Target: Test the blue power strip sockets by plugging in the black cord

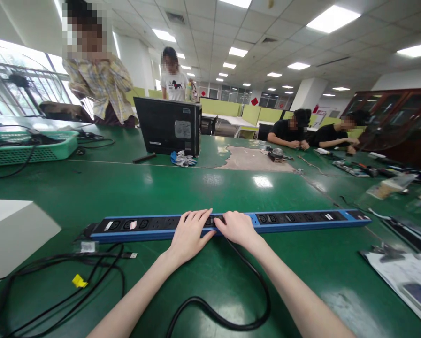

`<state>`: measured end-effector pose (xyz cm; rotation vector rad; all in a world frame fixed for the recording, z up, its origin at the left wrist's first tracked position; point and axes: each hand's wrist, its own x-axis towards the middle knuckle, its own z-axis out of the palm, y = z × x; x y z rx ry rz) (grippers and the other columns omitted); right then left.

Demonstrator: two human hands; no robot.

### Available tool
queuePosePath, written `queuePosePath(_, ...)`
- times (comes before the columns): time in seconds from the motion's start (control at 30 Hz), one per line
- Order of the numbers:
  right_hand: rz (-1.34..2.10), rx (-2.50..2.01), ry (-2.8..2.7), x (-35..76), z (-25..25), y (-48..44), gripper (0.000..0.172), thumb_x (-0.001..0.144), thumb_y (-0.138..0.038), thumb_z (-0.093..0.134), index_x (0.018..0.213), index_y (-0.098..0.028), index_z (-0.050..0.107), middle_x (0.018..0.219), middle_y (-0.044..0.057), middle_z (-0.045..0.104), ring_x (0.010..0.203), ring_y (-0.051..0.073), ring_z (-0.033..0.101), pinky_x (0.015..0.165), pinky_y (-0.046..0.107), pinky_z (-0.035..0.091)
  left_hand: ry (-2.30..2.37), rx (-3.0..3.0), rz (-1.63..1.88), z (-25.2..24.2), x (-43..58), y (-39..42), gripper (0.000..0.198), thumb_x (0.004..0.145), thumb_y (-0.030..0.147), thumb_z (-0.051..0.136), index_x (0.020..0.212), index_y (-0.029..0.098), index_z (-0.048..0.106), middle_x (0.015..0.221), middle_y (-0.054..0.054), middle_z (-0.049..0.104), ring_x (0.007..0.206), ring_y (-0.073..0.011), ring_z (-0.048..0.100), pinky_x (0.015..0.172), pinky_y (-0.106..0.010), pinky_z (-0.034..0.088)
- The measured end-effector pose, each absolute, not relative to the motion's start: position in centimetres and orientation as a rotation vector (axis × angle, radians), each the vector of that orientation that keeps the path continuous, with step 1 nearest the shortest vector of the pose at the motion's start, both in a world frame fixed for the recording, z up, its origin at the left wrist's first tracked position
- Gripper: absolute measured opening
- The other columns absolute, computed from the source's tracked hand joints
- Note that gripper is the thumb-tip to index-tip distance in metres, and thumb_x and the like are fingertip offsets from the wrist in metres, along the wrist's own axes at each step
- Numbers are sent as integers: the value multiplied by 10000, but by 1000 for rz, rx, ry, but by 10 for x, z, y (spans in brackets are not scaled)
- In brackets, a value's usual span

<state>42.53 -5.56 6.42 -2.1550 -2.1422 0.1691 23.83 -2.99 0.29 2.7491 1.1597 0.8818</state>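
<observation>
A long blue-and-black power strip (291, 218) with rows of sockets lies across the green table in front of me. Near its middle, my left hand (190, 234) rests over it, fingers reaching across the top and thumb along the near edge, gripping the strip. Just to the right, my right hand (238, 227) is closed around the end of a black power cord (263, 286) at the sockets. The plug is mostly hidden beneath the fingers. From there the cord loops down toward the table's near side.
Black cables (90, 272) with a yellow tag lie at left beside a white box (16, 234). A green basket (55, 148), black computer case (171, 126) and gloves (184, 159) sit farther back. At right is a clipboard (389, 272) with a phone. Several people are beyond the table.
</observation>
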Motion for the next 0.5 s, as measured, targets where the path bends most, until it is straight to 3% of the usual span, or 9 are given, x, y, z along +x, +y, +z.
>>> queuePosePath(0.13, 767, -1906, -2172, 462, 63, -45, 712, 1028, -588, 194, 813, -160, 721, 647, 55, 689, 624, 162, 663, 670, 246, 482, 935, 2755, 868, 8, 244, -33, 623, 991, 298, 499, 1561, 335, 250, 1552, -46, 436, 1381, -208, 447, 1170, -450, 330)
queuePosePath(0.2, 910, -1782, -2136, 477, 65, -42, 632, 1035, -537, 251, 823, -148, 703, 605, 23, 659, 535, 125, 604, 614, 221, 470, 887, 2762, 860, 8, 245, -34, 583, 1003, 262, 466, 1549, 345, 281, 1518, -33, 485, 1368, -197, 468, 1187, -476, 312)
queuePosePath(0.3, 1059, -1620, -2096, 486, 65, -43, 452, 998, -506, 413, 884, -146, 662, 650, 7, 665, 522, 106, 587, 550, 200, 453, 901, 2771, 860, 8, 246, -35, 563, 998, 254, 478, 1533, 339, 328, 1493, -35, 514, 1342, -206, 499, 1175, -489, 341)
queuePosePath(0.5, 1203, -1445, -2109, 484, 60, -41, 424, 908, -560, 569, 784, -155, 583, 655, 1, 643, 514, 94, 574, 486, 182, 432, 908, 2791, 917, 8, 248, -34, 566, 974, 223, 524, 1512, 333, 389, 1522, -16, 477, 1399, -225, 429, 1152, -449, 410)
